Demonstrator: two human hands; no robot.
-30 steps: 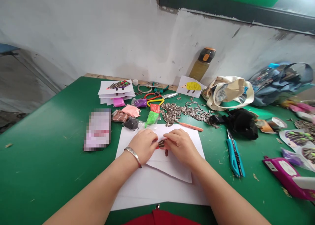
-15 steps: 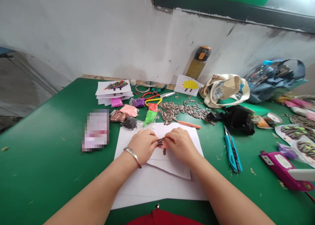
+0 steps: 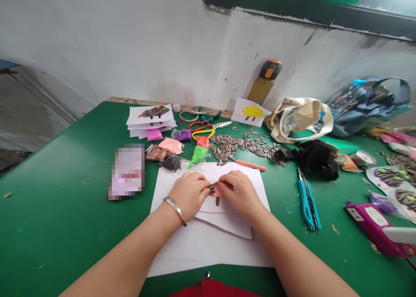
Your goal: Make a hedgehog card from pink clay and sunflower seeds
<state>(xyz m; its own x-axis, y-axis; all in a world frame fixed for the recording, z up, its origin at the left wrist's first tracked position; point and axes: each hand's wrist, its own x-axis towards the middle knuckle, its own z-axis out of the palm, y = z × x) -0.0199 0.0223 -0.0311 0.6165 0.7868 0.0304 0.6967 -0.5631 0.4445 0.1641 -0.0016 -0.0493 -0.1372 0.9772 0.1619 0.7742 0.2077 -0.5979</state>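
Observation:
My left hand (image 3: 191, 192), with a silver bracelet at the wrist, has its fingers closed at the left side of a pink clay shape (image 3: 218, 192) on white paper (image 3: 224, 223). Striped sunflower seeds (image 3: 212, 187) sit on the clay between the two hands. From the right, my right hand (image 3: 238, 193) bends its fingers together at the clay's upper edge. What either set of fingertips pinches is too small and hidden to name. A brown clay leg (image 3: 217, 201) shows below the pink shape.
Behind the paper lie clay packets (image 3: 170, 146), scissors (image 3: 208, 130), a seed pile (image 3: 224, 147) and an orange pen-like tool (image 3: 250, 164). A blue cutter (image 3: 308, 203) is at right, a pixelated object (image 3: 126, 171) at left. A bottle (image 3: 264, 82) leans on the wall (image 3: 146, 41).
The fingers of my right hand have shifted very slightly at the clay, and the seeds between the hands show a little more. The view has moved slightly.

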